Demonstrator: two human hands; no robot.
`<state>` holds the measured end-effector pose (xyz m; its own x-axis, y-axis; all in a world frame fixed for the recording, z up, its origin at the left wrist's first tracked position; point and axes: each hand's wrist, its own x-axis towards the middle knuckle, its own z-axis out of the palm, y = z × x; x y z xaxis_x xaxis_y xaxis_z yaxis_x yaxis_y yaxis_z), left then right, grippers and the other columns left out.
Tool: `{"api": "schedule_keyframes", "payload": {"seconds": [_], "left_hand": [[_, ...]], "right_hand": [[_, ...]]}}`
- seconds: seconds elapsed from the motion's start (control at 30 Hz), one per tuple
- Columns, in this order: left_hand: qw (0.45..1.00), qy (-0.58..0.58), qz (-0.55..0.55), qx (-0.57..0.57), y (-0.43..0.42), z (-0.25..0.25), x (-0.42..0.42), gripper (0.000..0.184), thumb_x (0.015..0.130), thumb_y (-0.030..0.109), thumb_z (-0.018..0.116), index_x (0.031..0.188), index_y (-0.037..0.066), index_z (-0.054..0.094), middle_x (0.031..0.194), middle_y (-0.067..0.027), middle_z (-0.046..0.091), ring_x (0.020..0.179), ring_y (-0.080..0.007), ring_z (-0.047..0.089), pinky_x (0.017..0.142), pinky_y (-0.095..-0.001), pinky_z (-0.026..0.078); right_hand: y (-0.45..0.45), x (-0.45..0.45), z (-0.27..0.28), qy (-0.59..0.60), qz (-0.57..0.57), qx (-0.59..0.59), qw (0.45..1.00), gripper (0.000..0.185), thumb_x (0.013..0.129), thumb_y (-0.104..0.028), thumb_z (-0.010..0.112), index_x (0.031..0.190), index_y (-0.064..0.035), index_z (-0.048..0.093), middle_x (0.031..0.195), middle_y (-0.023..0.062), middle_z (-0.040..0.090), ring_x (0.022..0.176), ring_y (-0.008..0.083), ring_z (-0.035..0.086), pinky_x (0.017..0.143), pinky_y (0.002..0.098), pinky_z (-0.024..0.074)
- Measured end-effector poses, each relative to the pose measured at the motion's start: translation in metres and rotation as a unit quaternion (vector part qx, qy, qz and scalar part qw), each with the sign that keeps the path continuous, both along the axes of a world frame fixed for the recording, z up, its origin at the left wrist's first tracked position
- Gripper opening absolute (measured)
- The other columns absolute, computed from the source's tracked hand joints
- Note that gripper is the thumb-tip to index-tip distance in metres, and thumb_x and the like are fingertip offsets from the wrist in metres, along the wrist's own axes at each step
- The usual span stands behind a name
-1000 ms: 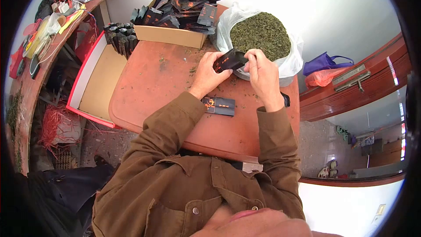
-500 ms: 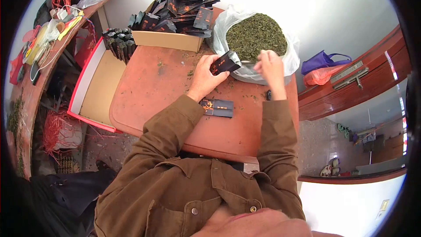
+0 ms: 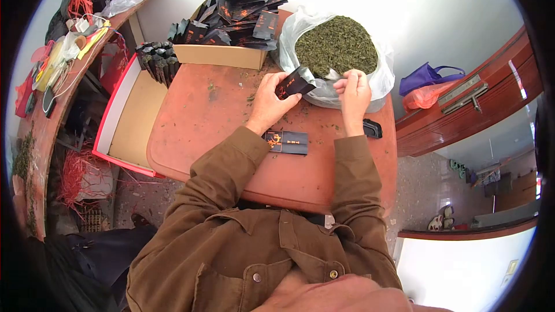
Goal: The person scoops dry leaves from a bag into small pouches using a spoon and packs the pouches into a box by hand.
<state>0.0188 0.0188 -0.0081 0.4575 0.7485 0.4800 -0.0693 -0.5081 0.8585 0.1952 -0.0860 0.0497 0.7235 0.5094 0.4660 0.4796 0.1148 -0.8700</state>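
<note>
My left hand (image 3: 269, 103) is closed around a small black tea pouch (image 3: 295, 84) with orange print, its silvery mouth open and tilted toward the tea. My right hand (image 3: 354, 91) pinches what looks like a small shiny spoon (image 3: 332, 75), its pale end at the near edge of the loose green tea leaves (image 3: 338, 43). The leaves fill a round container lined with a clear plastic bag (image 3: 376, 89). Below my left hand, a flat black tea pouch (image 3: 287, 142) lies on the reddish table (image 3: 225, 115).
A cardboard box (image 3: 219, 56) heaped with black pouches stands at the table's back left. Beside it, a red-edged box (image 3: 133, 112) holds more pouches upright. A black object (image 3: 373, 129) lies near the right edge. A cluttered wooden bench (image 3: 75, 75) runs along the left.
My right hand has turned and drawn slightly down, and the spoon's pale end now shows at the tea's edge. My left hand and its pouch have hardly moved.
</note>
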Motion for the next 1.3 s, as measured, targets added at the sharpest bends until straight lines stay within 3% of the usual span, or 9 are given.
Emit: {"api": "schedule_keyframes", "payload": {"seconds": [0.13,0.33,0.43,0.57,0.6,0.9,1.03,1.17,1.3], "left_hand": [[1.0,-0.005,-0.005,-0.009,0.0,-0.001,0.001,0.056,0.073,0.022,0.081,0.12,-0.002,0.059,0.111,-0.0123,0.056,0.105,-0.0258,0.059,0.092,-0.0356,0.049],[1.0,-0.005,-0.013,-0.016,-0.001,0.002,0.0,0.056,0.074,0.022,0.081,0.12,-0.002,0.059,0.112,-0.0115,0.056,0.103,-0.0242,0.059,0.09,-0.0347,0.049],[1.0,-0.003,-0.016,-0.017,-0.002,0.002,0.0,0.056,0.074,0.021,0.081,0.12,-0.002,0.059,0.111,-0.0112,0.056,0.103,-0.0238,0.059,0.089,-0.0344,0.049],[1.0,-0.009,-0.017,-0.012,-0.002,0.004,0.0,0.056,0.074,0.019,0.081,0.121,-0.002,0.059,0.11,-0.0109,0.055,0.103,-0.0234,0.059,0.089,-0.0342,0.05],[1.0,-0.011,-0.018,-0.013,-0.002,0.004,-0.001,0.056,0.074,0.019,0.081,0.121,-0.002,0.059,0.111,-0.0108,0.055,0.103,-0.0233,0.059,0.09,-0.0343,0.05],[0.999,-0.011,-0.03,-0.037,-0.002,0.003,0.0,0.057,0.074,0.02,0.081,0.121,-0.002,0.059,0.112,-0.0109,0.055,0.103,-0.0233,0.058,0.09,-0.0345,0.049],[0.999,-0.012,-0.033,-0.04,-0.001,-0.002,0.003,0.058,0.074,0.021,0.082,0.122,-0.002,0.058,0.113,-0.0114,0.055,0.105,-0.0243,0.058,0.092,-0.0349,0.049],[0.999,0.005,-0.027,-0.034,-0.002,0.001,0.001,0.058,0.074,0.021,0.082,0.122,-0.002,0.058,0.115,-0.0125,0.055,0.109,-0.0254,0.058,0.094,-0.0352,0.049],[0.999,-0.001,-0.025,-0.039,-0.001,0.0,0.001,0.059,0.074,0.021,0.082,0.122,-0.003,0.057,0.116,-0.013,0.055,0.109,-0.0257,0.059,0.094,-0.0356,0.049]], "right_hand": [[-0.009,0.003,0.011,0.071,0.045,0.041,0.996,0.025,0.105,-0.024,0.045,0.095,-0.0054,0.057,0.066,0.0044,0.065,0.052,0.005,0.052,0.044,0.0201,0.0378],[-0.021,-0.01,0.037,0.133,0.134,0.048,0.981,0.025,0.105,-0.024,0.044,0.095,-0.0048,0.057,0.066,0.0038,0.064,0.054,0.0055,0.054,0.047,0.02,0.0402],[-0.015,-0.028,0.034,0.023,0.108,-0.005,0.994,0.025,0.105,-0.024,0.045,0.096,-0.0048,0.059,0.065,0.0023,0.062,0.056,0.0065,0.056,0.051,0.0216,0.0432],[-0.019,-0.055,0.041,-0.341,0.071,-0.099,0.932,0.015,0.102,-0.016,0.051,0.099,-0.0047,0.061,0.072,0.0085,0.065,0.063,0.0232,0.064,0.06,0.0361,0.0504],[-0.021,-0.059,0.042,-0.371,0.076,-0.099,0.92,0.012,0.099,-0.013,0.054,0.099,-0.004,0.061,0.076,0.0114,0.065,0.069,0.029,0.065,0.065,0.0391,0.0515],[-0.036,-0.029,0.058,-0.23,-0.042,-0.082,0.969,0.021,0.104,-0.018,0.047,0.1,-0.0043,0.062,0.068,0.0073,0.067,0.062,0.0165,0.068,0.057,0.0325,0.0498],[-0.021,-0.004,0.045,-0.209,-0.065,-0.173,0.96,0.025,0.104,-0.022,0.044,0.099,-0.0047,0.062,0.065,0.0079,0.067,0.064,0.0229,0.068,0.063,0.0369,0.0509],[0.016,0.005,-0.001,-0.131,-0.029,-0.141,0.981,0.026,0.102,-0.022,0.044,0.099,-0.0037,0.062,0.067,0.0102,0.068,0.069,0.0282,0.069,0.069,0.0418,0.0508],[0.019,-0.004,-0.003,-0.058,-0.025,-0.082,0.995,0.025,0.102,-0.021,0.045,0.099,-0.002,0.061,0.066,0.0086,0.068,0.06,0.0177,0.064,0.058,0.0336,0.0498]]}}
